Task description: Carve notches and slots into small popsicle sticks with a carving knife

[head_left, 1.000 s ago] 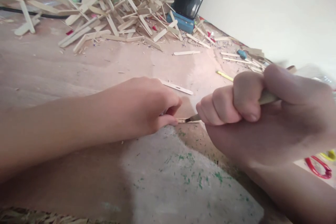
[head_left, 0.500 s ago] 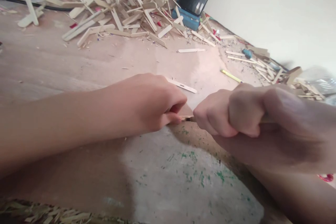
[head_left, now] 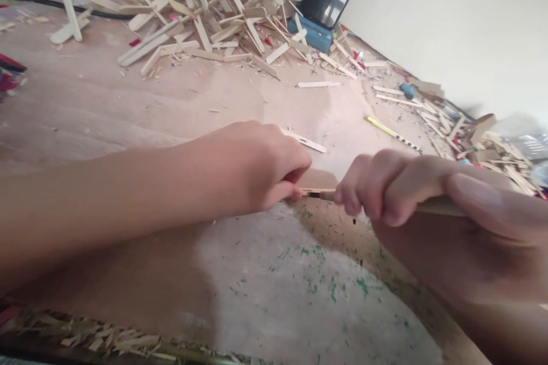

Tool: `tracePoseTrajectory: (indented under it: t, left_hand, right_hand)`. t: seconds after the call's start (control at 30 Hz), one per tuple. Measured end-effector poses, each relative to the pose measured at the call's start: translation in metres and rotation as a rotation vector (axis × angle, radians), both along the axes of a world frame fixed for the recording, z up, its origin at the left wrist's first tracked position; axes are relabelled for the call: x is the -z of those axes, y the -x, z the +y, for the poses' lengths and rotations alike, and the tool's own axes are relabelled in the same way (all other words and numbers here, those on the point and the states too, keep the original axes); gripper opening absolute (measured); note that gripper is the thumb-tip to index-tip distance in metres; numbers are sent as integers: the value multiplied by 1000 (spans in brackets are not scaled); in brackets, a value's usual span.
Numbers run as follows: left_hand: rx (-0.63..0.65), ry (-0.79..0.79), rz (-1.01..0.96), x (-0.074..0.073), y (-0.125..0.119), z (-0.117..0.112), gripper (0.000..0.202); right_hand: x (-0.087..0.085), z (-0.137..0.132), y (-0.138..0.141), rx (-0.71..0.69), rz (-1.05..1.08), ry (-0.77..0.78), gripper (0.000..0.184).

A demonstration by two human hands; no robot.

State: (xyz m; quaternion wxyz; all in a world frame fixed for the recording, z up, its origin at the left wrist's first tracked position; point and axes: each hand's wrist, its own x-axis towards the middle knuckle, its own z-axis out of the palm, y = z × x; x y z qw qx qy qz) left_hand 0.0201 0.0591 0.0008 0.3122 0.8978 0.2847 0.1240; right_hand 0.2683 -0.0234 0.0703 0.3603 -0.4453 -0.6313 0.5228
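Wooden stick extends rightward mid-frame from the pinching left hand; the right hand clasps a slim tool.

Bare tabletop is stretching between the left forearm and the heaped craft sticks, leaving room to pass. Beyond the left hand, a dark-marked craft stick is lying in the way; beyond the right hand, a yellow dotted strip is obstructing. A slim-handled tool is bridging the narrow gap between both hands.
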Motion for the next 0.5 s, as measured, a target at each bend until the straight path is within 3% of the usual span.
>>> tracePoseTrajectory:
  t: [0.13, 0.23, 0.4, 0.5]
  left_hand:
    - [37, 36, 39, -9, 1, -1, 21]
    - [47, 33, 100, -20, -1, 0, 24]
    - [125, -32, 226, -30, 7, -11, 33]
    - [189, -288, 148, -18, 21, -32, 64]
  right_hand:
    - [-10, 4, -14, 52, -284, -219, 35]
    - [-23, 6, -15, -53, -484, -328, 24]
    - [-43, 10, -6, -256, -796, -481, 47]
    - [-41, 12, -1, -225, -760, -386, 51]
